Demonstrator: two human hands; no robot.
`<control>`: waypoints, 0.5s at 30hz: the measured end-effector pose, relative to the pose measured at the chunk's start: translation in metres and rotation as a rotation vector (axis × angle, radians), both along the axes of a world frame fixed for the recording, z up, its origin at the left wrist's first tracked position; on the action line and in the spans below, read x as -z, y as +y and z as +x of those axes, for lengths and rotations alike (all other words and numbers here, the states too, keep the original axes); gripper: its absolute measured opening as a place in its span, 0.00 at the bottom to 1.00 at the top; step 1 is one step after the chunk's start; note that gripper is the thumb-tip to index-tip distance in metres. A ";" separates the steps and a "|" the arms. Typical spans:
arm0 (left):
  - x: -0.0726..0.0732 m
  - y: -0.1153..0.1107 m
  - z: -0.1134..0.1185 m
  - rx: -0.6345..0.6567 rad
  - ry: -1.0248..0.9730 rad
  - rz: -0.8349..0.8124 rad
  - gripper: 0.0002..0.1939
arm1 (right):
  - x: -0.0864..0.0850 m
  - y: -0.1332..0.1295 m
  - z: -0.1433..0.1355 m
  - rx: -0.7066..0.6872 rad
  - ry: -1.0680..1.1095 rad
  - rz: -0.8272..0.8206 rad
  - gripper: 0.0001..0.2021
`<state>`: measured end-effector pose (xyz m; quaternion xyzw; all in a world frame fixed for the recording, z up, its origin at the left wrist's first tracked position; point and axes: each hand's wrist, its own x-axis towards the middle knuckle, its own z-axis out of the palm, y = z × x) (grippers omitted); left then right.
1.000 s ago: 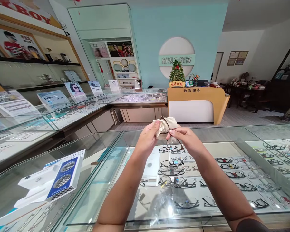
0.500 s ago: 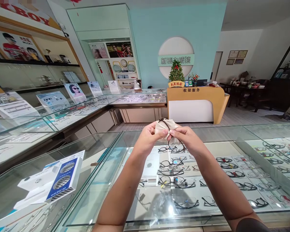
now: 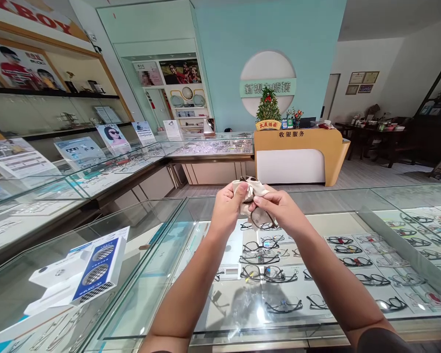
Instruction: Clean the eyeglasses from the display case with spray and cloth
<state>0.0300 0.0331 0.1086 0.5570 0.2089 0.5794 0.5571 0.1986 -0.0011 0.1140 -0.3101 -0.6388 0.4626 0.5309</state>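
Both hands in the air above the glass-topped table [image 3: 338, 220], toward its far edge, close together. Left hand [image 3: 226, 206]: fingers pinching a pale cloth [image 3: 257, 187], thumb on top, cloth bunched around part of a pair of glasses [image 3: 261, 218]. Right hand [image 3: 281, 206]: thumb and fingers pinching the frame of those glasses beside the cloth. So glasses are between the hands, over the table, not touching it; one rimmed lens hangs clear below the fingers, the other end is mostly hidden by cloth, bit of dark frame poking out on top. Can't tell whether the left fingers touch the frame through the cloth. Inside the table, under the glass: rows of spectacle frames [image 3: 275, 276], mostly dark. Left of the table: blue-and-white box [image 3: 95, 269]. Beyond the table: wood-toned cashier stand [image 3: 336, 157], leafy plant [image 3: 267, 105] on it.
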 end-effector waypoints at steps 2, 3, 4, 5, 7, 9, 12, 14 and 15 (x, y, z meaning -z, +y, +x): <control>-0.004 0.001 -0.006 0.057 0.036 -0.024 0.26 | 0.000 0.000 0.001 -0.002 -0.002 -0.003 0.20; -0.006 0.002 -0.011 0.102 0.063 -0.030 0.27 | 0.000 0.000 0.001 -0.005 -0.001 -0.014 0.20; -0.009 0.002 -0.015 0.151 0.088 -0.032 0.27 | -0.001 0.000 0.002 -0.009 0.005 -0.030 0.20; -0.011 0.002 -0.020 0.196 0.106 -0.032 0.26 | 0.000 0.000 0.003 -0.016 0.014 -0.051 0.20; -0.015 0.003 -0.026 0.256 0.121 -0.035 0.24 | 0.000 0.001 0.005 -0.035 0.035 -0.096 0.19; -0.016 0.003 -0.029 0.280 0.122 -0.035 0.23 | 0.002 0.003 0.006 -0.050 0.057 -0.127 0.20; -0.012 0.005 -0.025 0.248 0.119 -0.013 0.26 | 0.004 0.004 0.008 -0.045 0.073 -0.121 0.20; -0.008 0.006 -0.020 0.184 0.108 0.012 0.26 | 0.004 0.004 0.006 -0.032 0.059 -0.093 0.19; -0.005 0.007 -0.017 0.153 0.101 0.021 0.25 | 0.004 0.004 0.005 -0.024 0.046 -0.076 0.19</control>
